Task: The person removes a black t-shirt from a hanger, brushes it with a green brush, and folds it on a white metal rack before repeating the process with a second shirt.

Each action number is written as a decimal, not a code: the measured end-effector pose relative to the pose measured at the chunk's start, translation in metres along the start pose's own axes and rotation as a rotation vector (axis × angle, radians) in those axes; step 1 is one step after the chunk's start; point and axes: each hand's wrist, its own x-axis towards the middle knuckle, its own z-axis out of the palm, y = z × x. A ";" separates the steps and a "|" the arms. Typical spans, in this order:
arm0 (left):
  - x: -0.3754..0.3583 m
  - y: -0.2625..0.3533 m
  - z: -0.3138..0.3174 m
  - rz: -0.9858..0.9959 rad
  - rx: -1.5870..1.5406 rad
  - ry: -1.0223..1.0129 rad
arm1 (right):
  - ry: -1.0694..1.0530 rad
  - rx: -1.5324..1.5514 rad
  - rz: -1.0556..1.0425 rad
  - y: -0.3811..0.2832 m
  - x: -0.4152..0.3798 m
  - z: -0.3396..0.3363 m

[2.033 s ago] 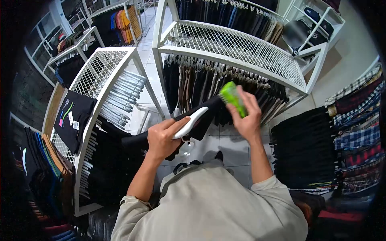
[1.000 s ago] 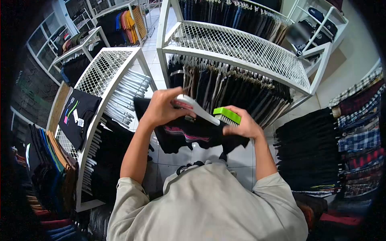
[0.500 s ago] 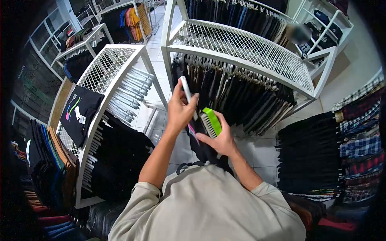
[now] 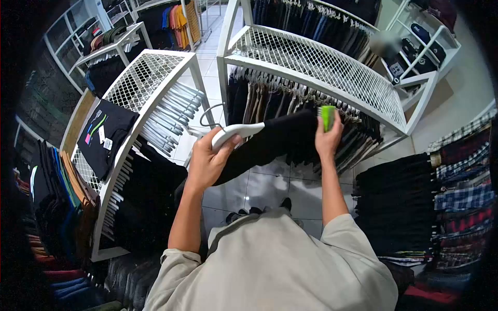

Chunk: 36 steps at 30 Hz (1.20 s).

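A white clothes hanger [image 4: 243, 130], its metal hook pointing up and to the left, is gripped near its middle by my left hand [image 4: 207, 158]. From the hanger a black garment [image 4: 282, 139] stretches across to the right, with dark cloth also below my left hand. My right hand [image 4: 328, 140] is closed around a bright green brush [image 4: 328, 117] with pale bristles. The bristle side faces left, at the far right end of the black cloth.
Ahead stands a white rack with a mesh shelf [image 4: 316, 65] over hanging trousers [image 4: 280, 96]. On the left, a curved white rack [image 4: 150, 70] carries folded black shirts [image 4: 104, 135] and pale hangers [image 4: 171, 122]. Plaid shirts [image 4: 464, 199] hang at right.
The hanger has swung from pointing away to lying sideways, hook to the left, and the black garment has spread out. My right hand with the brush has moved up and to the right.
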 end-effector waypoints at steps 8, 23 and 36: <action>-0.007 -0.003 0.005 -0.012 -0.049 -0.097 | -0.077 0.176 -0.616 -0.112 -0.058 -0.034; -0.009 -0.017 0.019 0.374 0.094 -0.010 | -0.163 0.150 -0.552 -0.119 -0.053 -0.057; -0.015 -0.035 0.007 0.581 0.513 0.032 | -0.261 0.262 -0.414 -0.117 -0.059 -0.059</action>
